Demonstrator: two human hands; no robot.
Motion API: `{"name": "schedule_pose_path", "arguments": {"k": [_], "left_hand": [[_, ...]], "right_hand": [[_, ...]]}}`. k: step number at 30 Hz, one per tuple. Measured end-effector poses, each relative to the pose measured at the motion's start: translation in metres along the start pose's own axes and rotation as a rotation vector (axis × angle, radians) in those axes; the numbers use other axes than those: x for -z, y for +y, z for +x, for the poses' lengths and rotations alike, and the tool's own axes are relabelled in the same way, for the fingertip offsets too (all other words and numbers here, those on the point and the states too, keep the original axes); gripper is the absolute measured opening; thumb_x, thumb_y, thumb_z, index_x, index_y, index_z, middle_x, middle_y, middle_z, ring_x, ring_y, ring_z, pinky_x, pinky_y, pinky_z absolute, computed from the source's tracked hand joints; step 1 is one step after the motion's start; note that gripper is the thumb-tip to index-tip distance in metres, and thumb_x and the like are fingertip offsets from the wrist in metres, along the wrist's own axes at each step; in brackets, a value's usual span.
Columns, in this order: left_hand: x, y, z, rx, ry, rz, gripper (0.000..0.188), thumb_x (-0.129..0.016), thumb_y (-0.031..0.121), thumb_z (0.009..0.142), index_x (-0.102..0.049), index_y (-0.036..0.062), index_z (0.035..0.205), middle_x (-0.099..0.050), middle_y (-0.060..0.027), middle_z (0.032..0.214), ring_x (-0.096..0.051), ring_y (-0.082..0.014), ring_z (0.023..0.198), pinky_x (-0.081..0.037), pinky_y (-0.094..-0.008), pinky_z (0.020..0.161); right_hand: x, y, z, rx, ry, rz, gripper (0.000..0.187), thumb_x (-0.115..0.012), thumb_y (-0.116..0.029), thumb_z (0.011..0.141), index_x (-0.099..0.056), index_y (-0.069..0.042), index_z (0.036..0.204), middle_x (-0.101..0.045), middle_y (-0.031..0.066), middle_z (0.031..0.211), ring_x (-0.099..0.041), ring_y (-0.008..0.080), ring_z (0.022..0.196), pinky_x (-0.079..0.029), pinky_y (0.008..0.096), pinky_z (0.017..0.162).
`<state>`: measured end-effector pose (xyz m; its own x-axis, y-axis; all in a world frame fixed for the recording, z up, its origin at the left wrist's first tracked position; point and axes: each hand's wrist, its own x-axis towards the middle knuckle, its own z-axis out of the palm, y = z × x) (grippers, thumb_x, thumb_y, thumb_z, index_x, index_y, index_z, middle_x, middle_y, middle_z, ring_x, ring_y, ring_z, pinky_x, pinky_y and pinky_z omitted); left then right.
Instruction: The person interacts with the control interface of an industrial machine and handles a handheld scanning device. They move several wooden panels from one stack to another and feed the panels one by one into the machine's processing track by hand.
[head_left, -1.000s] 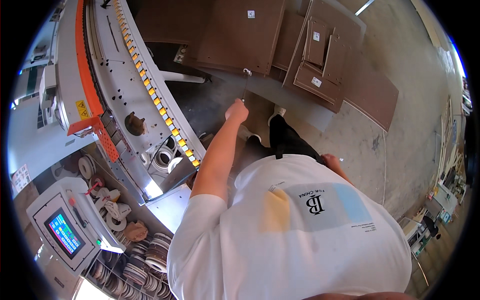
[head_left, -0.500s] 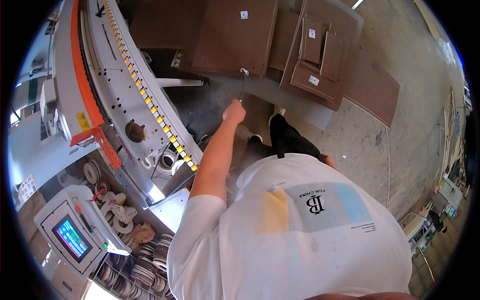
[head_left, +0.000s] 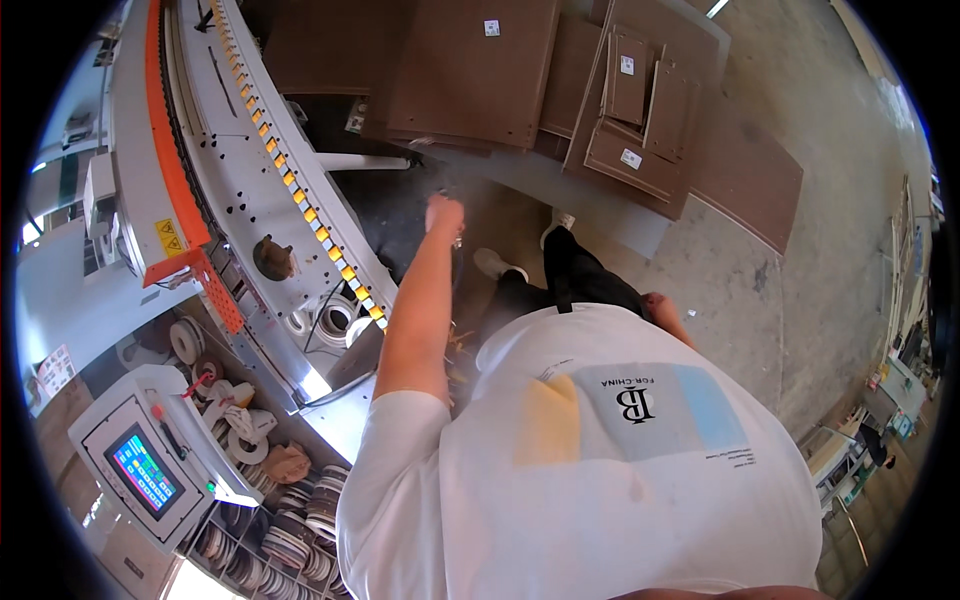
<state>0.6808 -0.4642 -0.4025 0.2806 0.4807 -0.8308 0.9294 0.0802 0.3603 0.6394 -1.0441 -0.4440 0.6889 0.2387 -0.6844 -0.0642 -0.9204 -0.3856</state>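
Observation:
My left arm stretches out over the floor beside the machine's roller edge. My left hand (head_left: 445, 215) is closed around a slim tool; only a small metal fitting (head_left: 459, 242) shows plainly below the fist, and the rest is hidden or blurred. A thin dark line seems to hang from it. The near edge of a large brown panel (head_left: 470, 80) lies beyond the fist, apart from it. My right hand (head_left: 656, 302) hangs low by my right hip, partly behind my shirt, nearest to my dark trousers; its fingers are too hidden to read.
On the left runs a long machine (head_left: 225, 150) with yellow rollers and an orange strip. A control panel (head_left: 145, 475) with a lit screen stands lower left, near a rack of edging rolls (head_left: 290, 535). Stacked brown boards (head_left: 640, 160) lie ahead on the right.
My left hand has moved left and slightly back, away from the brown panel's near edge. The thin rod seen pointing ahead from the fist no longer shows clearly. More of my right hand shows.

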Motion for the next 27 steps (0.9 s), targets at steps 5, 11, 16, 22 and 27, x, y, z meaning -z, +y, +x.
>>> {"name": "schedule_pose_path", "arguments": {"k": [5,11,16,22,27], "left_hand": [[0.065,-0.063,-0.004,0.005,-0.003,-0.313,0.008,-0.056,0.009,0.096,-0.051,0.0033,0.094,-0.057,-0.0109,0.068,-0.053,-0.0204,0.044,-0.040,-0.0353,0.037],[0.134,-0.100,-0.164,-0.103,-0.370,0.097,0.024,-0.065,0.026,0.097,-0.056,0.0041,0.102,-0.056,-0.0050,0.062,-0.052,-0.0159,0.044,-0.040,-0.0311,0.043],[0.231,-0.163,-0.254,-0.439,-0.303,0.843,0.032,-0.077,0.034,0.087,-0.068,0.0033,0.094,-0.063,-0.0139,0.067,-0.063,-0.0245,0.060,-0.048,-0.0384,0.060],[0.298,-0.179,-0.342,-0.094,-0.285,0.869,0.039,-0.083,0.045,0.077,-0.073,0.0077,0.083,-0.067,-0.0128,0.073,-0.065,-0.0314,0.070,-0.049,-0.0395,0.065],[0.295,-0.229,-0.358,-0.123,-0.062,0.685,0.038,-0.082,0.043,0.079,-0.074,0.0080,0.090,-0.065,-0.0148,0.069,-0.064,-0.0320,0.066,-0.049,-0.0404,0.064]], "right_hand": [[0.044,-0.052,0.035,-0.132,-0.040,0.309,0.029,-0.056,-0.028,0.099,-0.072,-0.004,0.096,-0.070,0.0043,0.081,-0.065,0.0129,0.068,-0.052,0.0312,0.064],[0.091,-0.218,0.021,0.098,-0.054,0.163,0.030,-0.060,-0.032,0.097,-0.072,-0.004,0.094,-0.074,0.0096,0.081,-0.071,0.0203,0.073,-0.054,0.0341,0.072],[0.080,-0.303,0.010,0.433,-0.433,0.177,0.021,-0.067,-0.024,0.093,-0.075,-0.009,0.104,-0.075,0.0074,0.096,-0.071,0.0234,0.089,-0.054,0.0345,0.084],[0.034,-0.341,0.002,1.026,-1.007,-0.151,0.023,-0.067,-0.025,0.093,-0.072,-0.013,0.112,-0.072,0.0070,0.108,-0.063,0.0282,0.108,-0.050,0.0402,0.093],[0.069,-0.369,-0.026,0.845,-0.789,-0.478,0.020,-0.063,-0.025,0.095,-0.073,-0.011,0.105,-0.072,0.0079,0.099,-0.067,0.0272,0.094,-0.053,0.0393,0.083]]}}
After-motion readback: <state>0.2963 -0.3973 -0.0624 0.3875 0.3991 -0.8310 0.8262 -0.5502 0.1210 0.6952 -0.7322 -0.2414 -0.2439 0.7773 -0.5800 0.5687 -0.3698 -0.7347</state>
